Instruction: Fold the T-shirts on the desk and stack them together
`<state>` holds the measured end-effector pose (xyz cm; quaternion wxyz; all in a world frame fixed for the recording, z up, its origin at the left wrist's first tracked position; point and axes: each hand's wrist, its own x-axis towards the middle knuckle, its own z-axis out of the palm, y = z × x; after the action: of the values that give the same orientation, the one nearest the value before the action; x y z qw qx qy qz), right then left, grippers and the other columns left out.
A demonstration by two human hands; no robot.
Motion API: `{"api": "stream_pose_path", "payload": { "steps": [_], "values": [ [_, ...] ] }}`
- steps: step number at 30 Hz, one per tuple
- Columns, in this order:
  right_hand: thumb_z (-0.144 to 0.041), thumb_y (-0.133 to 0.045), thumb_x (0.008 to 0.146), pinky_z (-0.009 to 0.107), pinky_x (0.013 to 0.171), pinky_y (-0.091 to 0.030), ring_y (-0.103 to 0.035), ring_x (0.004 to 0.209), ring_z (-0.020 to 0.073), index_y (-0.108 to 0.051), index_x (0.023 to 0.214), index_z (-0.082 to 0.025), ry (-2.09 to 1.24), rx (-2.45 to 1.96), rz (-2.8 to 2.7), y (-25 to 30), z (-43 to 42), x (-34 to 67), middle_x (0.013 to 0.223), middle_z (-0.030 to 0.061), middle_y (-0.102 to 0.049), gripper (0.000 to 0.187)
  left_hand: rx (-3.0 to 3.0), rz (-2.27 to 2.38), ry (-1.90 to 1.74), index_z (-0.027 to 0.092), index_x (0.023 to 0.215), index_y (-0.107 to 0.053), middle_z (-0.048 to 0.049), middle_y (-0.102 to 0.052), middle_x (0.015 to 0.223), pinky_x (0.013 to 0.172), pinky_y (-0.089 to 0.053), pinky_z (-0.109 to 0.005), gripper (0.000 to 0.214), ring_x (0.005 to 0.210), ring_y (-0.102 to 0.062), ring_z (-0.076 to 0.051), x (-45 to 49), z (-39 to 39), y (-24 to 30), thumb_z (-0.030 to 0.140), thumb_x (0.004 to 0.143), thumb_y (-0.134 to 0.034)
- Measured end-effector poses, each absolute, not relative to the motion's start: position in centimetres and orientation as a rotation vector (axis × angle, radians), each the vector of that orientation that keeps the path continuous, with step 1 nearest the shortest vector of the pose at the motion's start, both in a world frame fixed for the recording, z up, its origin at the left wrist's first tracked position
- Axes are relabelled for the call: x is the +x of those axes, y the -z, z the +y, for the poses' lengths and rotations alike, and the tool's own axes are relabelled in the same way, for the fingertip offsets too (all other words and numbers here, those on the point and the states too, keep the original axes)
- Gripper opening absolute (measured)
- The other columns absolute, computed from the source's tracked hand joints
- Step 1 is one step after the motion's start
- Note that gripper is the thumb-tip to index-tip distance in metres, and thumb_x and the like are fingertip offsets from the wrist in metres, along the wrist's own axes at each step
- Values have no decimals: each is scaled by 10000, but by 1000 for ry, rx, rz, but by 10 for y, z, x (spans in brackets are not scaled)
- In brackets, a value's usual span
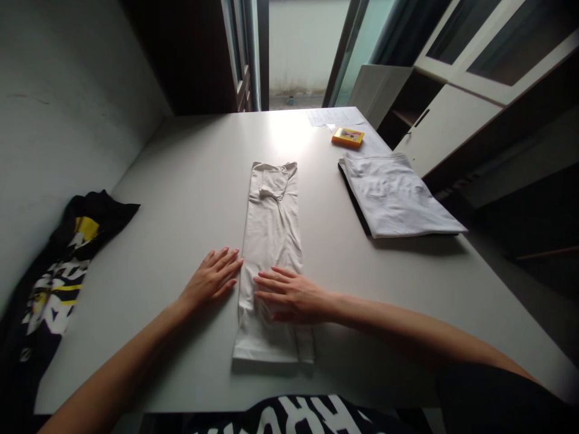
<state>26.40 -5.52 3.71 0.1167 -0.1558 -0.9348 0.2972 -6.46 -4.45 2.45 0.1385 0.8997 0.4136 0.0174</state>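
Note:
A white garment point(271, 241), folded into a long narrow strip, lies lengthwise on the table in front of me. Its far end shows a small folded-over flap and some creases; the near end is fairly straight. My right hand point(292, 295) rests flat on the lower half of the strip, fingers stretched to the left. Beside the strip's left edge, my left hand point(215, 274) lies palm down on the table with fingers extended, the fingertips at the cloth's edge. Neither hand grips anything.
On the white table point(181, 181), a stack of folded white and black clothes point(398, 196) sits at the right. Behind it are a yellow-orange packet point(348, 137) and paper sheets point(332, 116). A black printed garment point(67, 259) lies along the left edge by the wall.

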Motion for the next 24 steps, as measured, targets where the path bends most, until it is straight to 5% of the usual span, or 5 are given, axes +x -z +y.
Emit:
{"api": "stream_pose_path", "payload": {
  "steps": [10,16,24],
  "values": [
    [-466,-583,1017,445,1292,-214,-290,1556,228,-597,1450,-154,-796,126,-2715,-49,-96,236,1591,118,-465,534,2613,1119,36,240,1660,-267,-91,-222,1714,1268,-126,-602,703,1591,-161,-328,-30,-11,-22,545,1054,-452],
    [-385,-578,1027,497,1251,-301,-359,1524,269,-536,1505,-169,-706,-606,-2623,-44,-47,267,1601,182,-433,526,2594,1226,-185,180,1483,-546,-128,-475,1580,1266,-224,-546,473,1492,-381,-298,-14,-15,-32,352,1049,-469],
    [-230,-489,1031,349,953,-561,-704,1064,203,-733,1180,-221,-725,-910,-2431,-23,42,301,1160,94,-748,286,2677,803,-128,160,1546,-463,-150,-375,1644,1292,-142,-577,617,1545,-282,-337,29,-65,-48,434,1003,-567]
  ]
}}
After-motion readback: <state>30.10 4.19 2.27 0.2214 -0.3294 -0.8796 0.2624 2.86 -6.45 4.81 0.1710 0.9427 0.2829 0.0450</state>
